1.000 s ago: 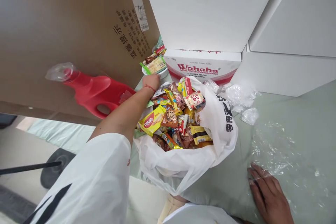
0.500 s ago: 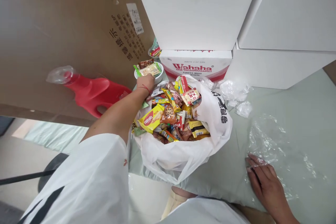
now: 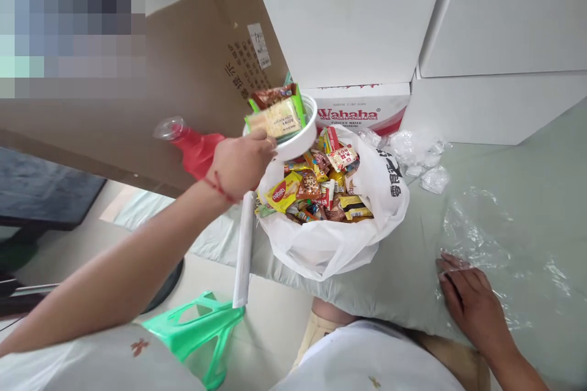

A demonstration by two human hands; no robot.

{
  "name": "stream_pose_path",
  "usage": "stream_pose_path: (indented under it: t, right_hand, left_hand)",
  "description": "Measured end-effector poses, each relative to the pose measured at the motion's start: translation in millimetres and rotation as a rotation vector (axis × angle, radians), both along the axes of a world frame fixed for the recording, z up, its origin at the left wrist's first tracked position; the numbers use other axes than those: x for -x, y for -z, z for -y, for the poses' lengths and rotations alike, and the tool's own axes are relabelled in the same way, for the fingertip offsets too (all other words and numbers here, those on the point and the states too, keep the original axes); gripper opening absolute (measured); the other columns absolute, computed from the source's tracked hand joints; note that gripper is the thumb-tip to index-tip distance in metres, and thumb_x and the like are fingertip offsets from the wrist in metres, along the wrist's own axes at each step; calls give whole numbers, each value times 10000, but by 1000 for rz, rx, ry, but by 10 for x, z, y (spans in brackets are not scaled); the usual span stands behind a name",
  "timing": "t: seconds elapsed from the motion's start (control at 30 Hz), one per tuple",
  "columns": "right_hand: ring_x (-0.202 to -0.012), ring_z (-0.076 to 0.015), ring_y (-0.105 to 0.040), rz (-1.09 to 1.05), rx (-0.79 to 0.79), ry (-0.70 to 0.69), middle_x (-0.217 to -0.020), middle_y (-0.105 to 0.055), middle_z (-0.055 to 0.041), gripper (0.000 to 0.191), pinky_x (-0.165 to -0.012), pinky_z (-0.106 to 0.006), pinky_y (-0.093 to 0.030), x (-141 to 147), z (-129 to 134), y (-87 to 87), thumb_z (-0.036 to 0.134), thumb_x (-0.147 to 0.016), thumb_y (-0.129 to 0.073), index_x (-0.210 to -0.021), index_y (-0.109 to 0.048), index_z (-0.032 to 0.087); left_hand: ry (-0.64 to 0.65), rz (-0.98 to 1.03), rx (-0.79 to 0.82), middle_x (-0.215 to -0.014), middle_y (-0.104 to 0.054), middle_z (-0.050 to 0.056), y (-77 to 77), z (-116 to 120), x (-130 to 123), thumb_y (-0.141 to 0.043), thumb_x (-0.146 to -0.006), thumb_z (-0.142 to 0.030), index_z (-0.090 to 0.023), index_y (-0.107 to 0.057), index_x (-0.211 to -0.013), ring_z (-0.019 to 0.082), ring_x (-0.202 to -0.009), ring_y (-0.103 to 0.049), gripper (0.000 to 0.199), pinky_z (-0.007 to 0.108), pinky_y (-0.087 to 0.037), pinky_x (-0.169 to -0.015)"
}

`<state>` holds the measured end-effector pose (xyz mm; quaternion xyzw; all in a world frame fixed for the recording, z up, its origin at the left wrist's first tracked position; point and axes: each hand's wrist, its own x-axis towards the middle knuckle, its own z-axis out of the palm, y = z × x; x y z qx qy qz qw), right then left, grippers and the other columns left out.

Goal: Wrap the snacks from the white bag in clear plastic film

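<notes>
My left hand [image 3: 243,162] is closed on the near left rim of a white bowl [image 3: 300,145], raised over the back left edge of the snack bag. In the bowl lie wrapped snacks, among them a green-edged cracker packet [image 3: 277,121] and a brown packet [image 3: 271,96]. Below it, a white plastic bag [image 3: 316,250] stands open, full of small wrapped snacks [image 3: 309,186]. My right hand [image 3: 474,305] rests on the table at the right, fingers spread on a thin clear plastic bag [image 3: 477,226].
Behind the bag is a Wahaha box [image 3: 353,113] under large white boxes [image 3: 358,18]. Crumpled clear plastic [image 3: 413,149] lies beside it. A red jug [image 3: 197,149] stands left, before a brown cardboard sheet [image 3: 183,67]. A green stool [image 3: 197,324] is on the floor.
My left hand has lifted the bowl and brought it toward me and slightly right, nearer the snack bag. My right hand stays on the clear plastic. The view has shifted, showing the green stool.
</notes>
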<state>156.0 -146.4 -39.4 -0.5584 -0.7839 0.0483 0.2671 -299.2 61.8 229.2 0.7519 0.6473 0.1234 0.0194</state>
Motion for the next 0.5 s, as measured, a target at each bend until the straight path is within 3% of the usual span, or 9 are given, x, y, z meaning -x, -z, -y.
stream_pose_path:
  t: [0.1, 0.17, 0.23, 0.37, 0.5]
  right_hand:
    - [-1159, -301, -642, -11, -9, -4, -1314, -678, -135, 282, -1002, -504, -505, 6, -1, 1, 278, -1012, -517, -1248, -646, 193]
    - [-1172, -299, -642, -15, -5, 0, -1310, -681, -137, 280, -1017, -511, -496, 10, 1, 0, 275, -1016, -507, -1244, -648, 193]
    - [-1183, -293, -646, -23, 4, 12, -1298, -689, -134, 283, -1033, -515, -489, 14, 4, 2, 283, -1020, -495, -1237, -657, 199]
    - [-1179, -284, -648, -46, 6, 30, -1280, -699, -126, 287, -1027, -504, -495, 20, 4, 4, 301, -1019, -491, -1216, -675, 205]
    - [-1160, -287, -642, -54, -13, 23, -1256, -703, -135, 271, -1012, -505, -501, 28, -6, -11, 286, -1023, -485, -1189, -677, 190]
  left_hand:
    - [65, 176, 4, -732, -497, 22, -74, 552, -247, -711, -844, -286, -203, -529, -630, 184, -684, -485, 293, 288, -345, -671]
    - [56, 416, 46, -682, -501, 12, -1, 820, -355, -743, -829, -330, -204, -586, -637, 160, -631, -445, 278, 273, -328, -618]
    - [-36, 738, 126, -650, -510, 0, 152, 958, -417, -761, -823, -363, -198, -654, -701, 134, -589, -420, 231, 248, -327, -567]
    - [-294, 1449, 210, -542, -353, -88, 515, 879, -463, -803, -810, -304, -184, -606, -742, 57, -451, -274, 240, 173, -272, -440]
    - [-421, 1793, 248, -505, -253, -117, 714, 663, -499, -744, -813, -124, -190, -432, -649, 32, -396, -192, 359, 142, -214, -373]
